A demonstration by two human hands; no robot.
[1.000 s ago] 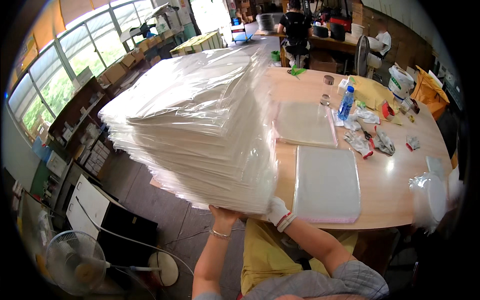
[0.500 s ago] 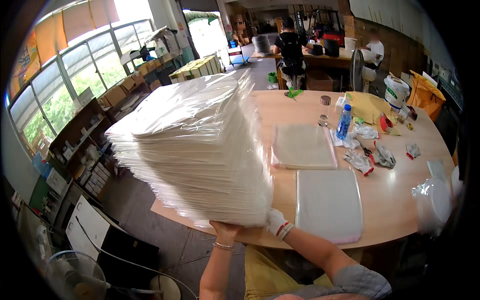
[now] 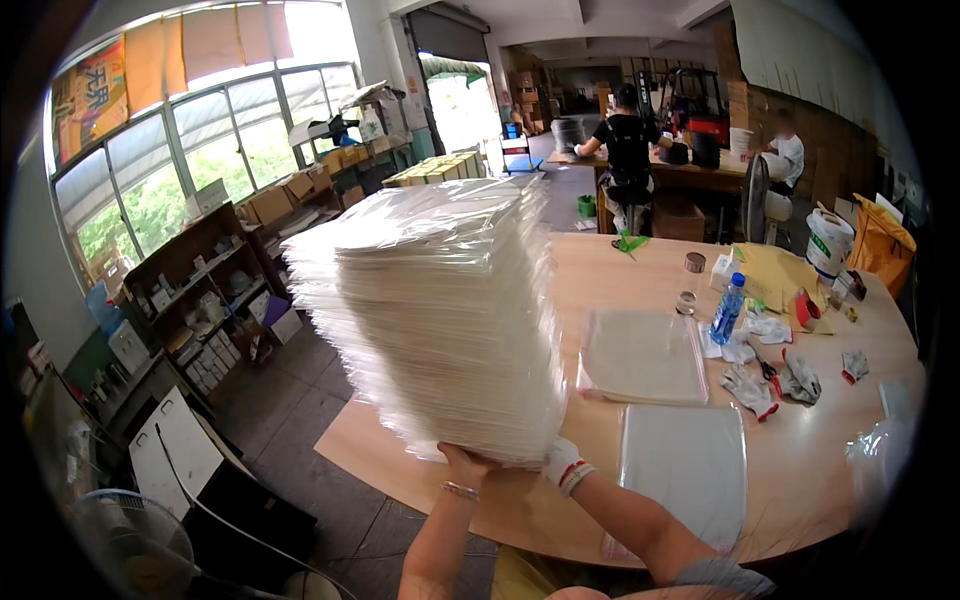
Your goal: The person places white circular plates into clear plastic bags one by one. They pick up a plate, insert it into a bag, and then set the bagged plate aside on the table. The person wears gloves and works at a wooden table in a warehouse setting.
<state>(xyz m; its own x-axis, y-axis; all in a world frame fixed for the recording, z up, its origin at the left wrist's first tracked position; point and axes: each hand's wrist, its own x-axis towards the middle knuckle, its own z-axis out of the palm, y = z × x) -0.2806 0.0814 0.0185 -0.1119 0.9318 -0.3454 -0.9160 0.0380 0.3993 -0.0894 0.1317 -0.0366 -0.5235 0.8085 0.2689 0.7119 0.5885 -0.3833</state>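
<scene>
A tall stack of clear plastic bags (image 3: 450, 340) rises in front of me, with glossy, uneven edges. It stands at the table's left part, its base at my hands. My bare left hand (image 3: 466, 462), a bracelet on its wrist, grips the bottom near edge; its fingertips are hidden under the stack. At the near right bottom corner my right hand (image 3: 566, 464), in a white glove with a red band, holds the stack too, fingers partly hidden. Right of it lie two low piles of clear bags, a nearer pile (image 3: 683, 470) and a farther pile (image 3: 643, 355).
On the wooden table (image 3: 590, 270) are a blue-capped bottle (image 3: 728, 310), a lidded jar (image 3: 686, 302), work gloves (image 3: 748, 388), scissors (image 3: 766, 367) and a tape roll (image 3: 806, 309). A fan (image 3: 135, 540) stands at lower left. Two people work at a farther table (image 3: 675, 178).
My view has tipped upward and turned left, so the room sits lower and further right. The stack looks more upright, with both hands still at its bottom edge.
</scene>
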